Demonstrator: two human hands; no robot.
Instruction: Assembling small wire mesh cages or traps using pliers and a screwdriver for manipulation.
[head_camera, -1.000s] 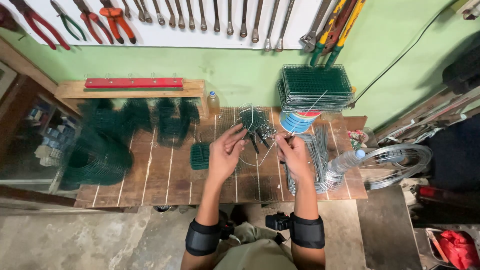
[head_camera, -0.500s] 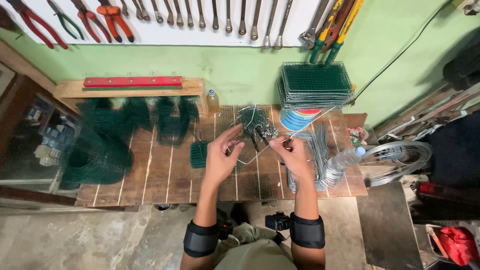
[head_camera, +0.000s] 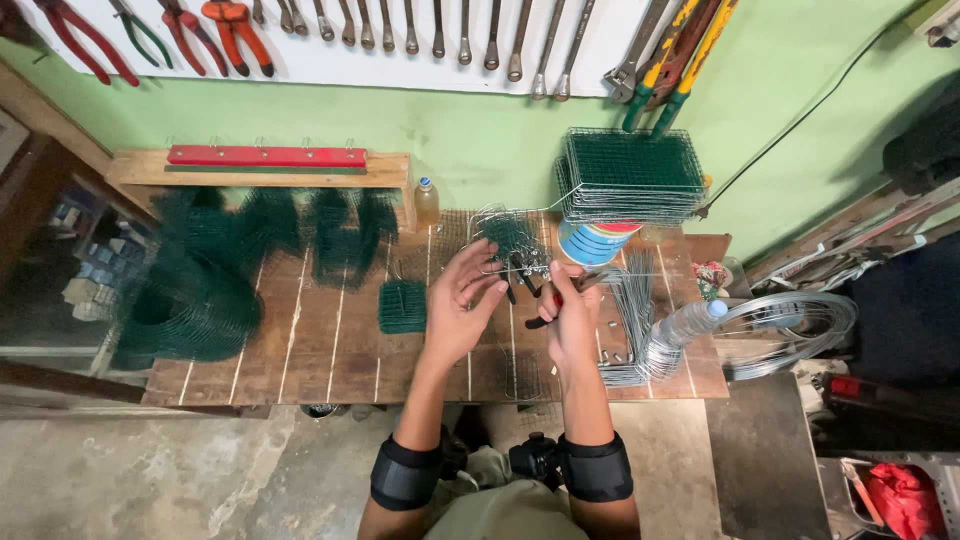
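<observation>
- The left hand (head_camera: 458, 305) is raised over the wooden workbench (head_camera: 300, 350), fingers curled against the near edge of a small wire-mesh piece (head_camera: 508, 240); they look pinched on it, though the exact contact is too small to tell.
- The right hand (head_camera: 572, 318) is closed around the dark handles of a pair of pliers (head_camera: 548, 300), whose nose points up toward the mesh piece.
- The mesh piece sits between both hands and the back of the bench, just left of a blue round tin (head_camera: 592, 243).
- A stack of green mesh panels (head_camera: 632, 172) rests on that tin.
- A bundle of bent wire rods (head_camera: 632, 320) lies right of the right hand, with a clear plastic bottle (head_camera: 682, 325) beside it.
- A small green mesh square (head_camera: 402, 306) lies left of the left hand.
</observation>
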